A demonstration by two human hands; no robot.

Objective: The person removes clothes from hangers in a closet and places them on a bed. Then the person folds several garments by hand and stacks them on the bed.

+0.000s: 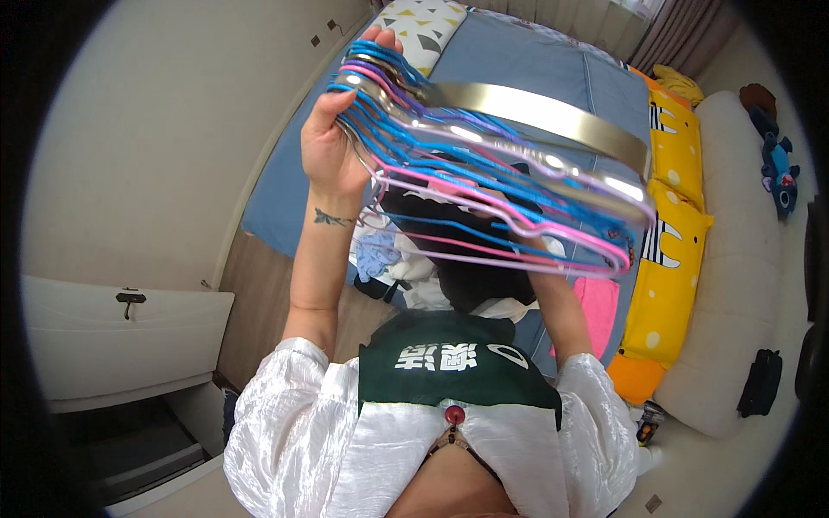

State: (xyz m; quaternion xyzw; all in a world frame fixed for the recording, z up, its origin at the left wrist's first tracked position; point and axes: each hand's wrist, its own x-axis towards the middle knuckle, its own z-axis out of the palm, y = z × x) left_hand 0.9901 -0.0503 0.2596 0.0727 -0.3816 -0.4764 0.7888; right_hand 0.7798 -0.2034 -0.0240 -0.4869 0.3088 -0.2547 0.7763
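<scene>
My left hand, with a tattoo on the inner wrist, grips a bundle of clothes hangers at the hook end. Blue, pink, purple and metallic hangers lie side by side, their lower bars pointing right. A wide glossy metallic band arches along the far side of the bundle. Behind the hangers, my right hand is mostly covered, so its fingers are hard to make out. It is over a black garment, and whether it grips the cloth cannot be told. White clothing and a light blue patterned cloth lie heaped beside that garment.
A bed with a blue-grey sheet spreads ahead. It carries a pink cloth, a patterned pillow and yellow cushions along the right. Beyond those runs a pale padded bolster. A white door stands at left.
</scene>
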